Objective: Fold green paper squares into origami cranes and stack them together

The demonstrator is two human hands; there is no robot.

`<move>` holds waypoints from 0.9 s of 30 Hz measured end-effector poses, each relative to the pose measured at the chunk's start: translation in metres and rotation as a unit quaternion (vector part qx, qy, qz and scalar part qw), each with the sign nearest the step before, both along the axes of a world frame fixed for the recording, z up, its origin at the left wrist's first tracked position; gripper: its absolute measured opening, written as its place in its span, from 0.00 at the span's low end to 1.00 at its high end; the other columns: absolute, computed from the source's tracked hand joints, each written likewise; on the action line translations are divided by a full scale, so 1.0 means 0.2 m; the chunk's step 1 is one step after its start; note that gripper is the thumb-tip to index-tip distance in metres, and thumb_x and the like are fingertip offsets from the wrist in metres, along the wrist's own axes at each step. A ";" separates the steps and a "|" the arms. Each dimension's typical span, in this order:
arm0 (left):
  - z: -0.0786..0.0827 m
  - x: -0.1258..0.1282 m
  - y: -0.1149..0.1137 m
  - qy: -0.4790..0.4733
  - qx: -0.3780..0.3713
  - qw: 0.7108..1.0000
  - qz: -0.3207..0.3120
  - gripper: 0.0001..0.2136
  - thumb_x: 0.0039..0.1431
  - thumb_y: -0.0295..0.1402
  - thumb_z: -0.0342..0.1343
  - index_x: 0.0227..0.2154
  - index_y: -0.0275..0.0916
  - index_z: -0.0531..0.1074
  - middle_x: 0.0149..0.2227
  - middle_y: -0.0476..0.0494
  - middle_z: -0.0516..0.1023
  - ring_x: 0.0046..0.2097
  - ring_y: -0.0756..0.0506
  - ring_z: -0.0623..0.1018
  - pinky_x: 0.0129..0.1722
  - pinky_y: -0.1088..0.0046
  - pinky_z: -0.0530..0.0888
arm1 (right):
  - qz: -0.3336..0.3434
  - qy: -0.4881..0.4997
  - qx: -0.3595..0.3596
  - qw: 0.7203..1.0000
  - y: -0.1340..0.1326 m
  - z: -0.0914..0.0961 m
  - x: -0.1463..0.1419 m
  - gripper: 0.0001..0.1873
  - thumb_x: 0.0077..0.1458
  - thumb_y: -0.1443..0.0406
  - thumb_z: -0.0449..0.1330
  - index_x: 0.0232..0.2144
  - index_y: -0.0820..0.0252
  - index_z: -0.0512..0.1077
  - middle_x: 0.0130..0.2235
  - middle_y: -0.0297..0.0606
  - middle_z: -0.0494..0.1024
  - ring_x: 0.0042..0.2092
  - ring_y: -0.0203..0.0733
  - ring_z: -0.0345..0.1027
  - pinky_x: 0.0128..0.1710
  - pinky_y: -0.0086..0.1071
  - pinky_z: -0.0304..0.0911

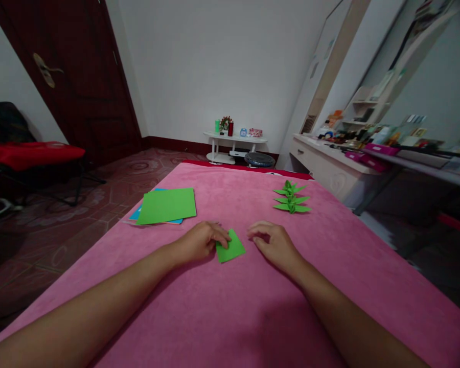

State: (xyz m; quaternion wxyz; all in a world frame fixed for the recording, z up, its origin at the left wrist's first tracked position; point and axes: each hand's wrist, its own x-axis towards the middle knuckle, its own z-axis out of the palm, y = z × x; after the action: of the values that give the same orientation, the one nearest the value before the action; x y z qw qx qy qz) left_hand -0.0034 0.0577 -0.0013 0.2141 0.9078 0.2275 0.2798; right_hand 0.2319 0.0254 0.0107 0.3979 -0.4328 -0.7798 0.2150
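Note:
A small folded square of green paper [232, 248] lies on the pink cloth in front of me. My left hand [199, 241] grips its left edge, thumb and fingertips on the paper. Just right of the paper, and apart from it, my right hand [275, 244] rests with loosely curved fingers, the thumb away from them, and nothing held. Several green folded paper cranes [291, 197] stand in a row beyond my right hand. Past my left hand lies a stack of flat paper, with a green sheet [167, 205] on top and a blue sheet [136, 213] partly under it.
The pink cloth [230, 317] covers the surface under my hands. A dressing table [329, 158] crowded with small items stands to the right. At the far wall is a low white shelf [235, 138]. A red-seated chair [34, 153] and a dark door [76, 76] are at left.

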 end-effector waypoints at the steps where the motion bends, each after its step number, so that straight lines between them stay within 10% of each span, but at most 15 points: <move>1: 0.00 -0.01 0.00 0.030 -0.008 0.999 -0.007 0.23 0.42 0.14 0.44 0.33 0.42 0.77 0.42 0.46 0.79 0.45 0.47 0.76 0.57 0.56 0.59 | 0.016 -0.011 -0.005 1.000 -0.01 0.00 -0.01 0.16 0.43 0.77 0.53 0.28 0.58 0.76 0.32 0.37 0.76 0.35 0.40 0.68 0.37 0.33 0.64; 9: 0.13 -0.11 -0.09 0.101 -0.023 0.993 -0.049 0.27 0.47 0.17 0.47 0.51 0.41 0.69 0.46 0.40 0.75 0.47 0.45 0.74 0.48 0.69 0.68 | 0.091 -0.087 -0.009 0.992 -0.06 -0.01 -0.08 0.14 0.42 0.74 0.63 0.33 0.56 0.75 0.37 0.37 0.76 0.41 0.42 0.67 0.42 0.35 0.62; 16: 0.05 -0.12 -0.07 -0.021 -0.084 0.996 0.009 0.24 0.46 0.36 0.62 0.49 0.40 0.70 0.44 0.39 0.75 0.43 0.43 0.74 0.45 0.67 0.69 | 0.079 -0.071 -0.022 0.994 -0.06 -0.04 -0.09 0.15 0.44 0.71 0.65 0.37 0.55 0.74 0.38 0.37 0.74 0.40 0.42 0.67 0.42 0.36 0.62; 27: 0.02 -0.10 -0.10 -0.043 -0.103 0.993 0.024 0.22 0.47 0.40 0.62 0.46 0.40 0.72 0.40 0.40 0.75 0.40 0.44 0.74 0.42 0.68 0.69 | 0.095 -0.025 -0.038 0.994 -0.06 -0.05 -0.09 0.10 0.48 0.70 0.62 0.35 0.55 0.75 0.38 0.37 0.74 0.40 0.41 0.68 0.42 0.35 0.63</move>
State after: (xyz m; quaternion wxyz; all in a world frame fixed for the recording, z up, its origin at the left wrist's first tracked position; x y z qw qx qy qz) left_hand -0.0230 0.0378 0.0025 0.3094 0.8625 0.2674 0.2982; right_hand 0.2137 0.0128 0.0016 0.3397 -0.3763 -0.8184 0.2705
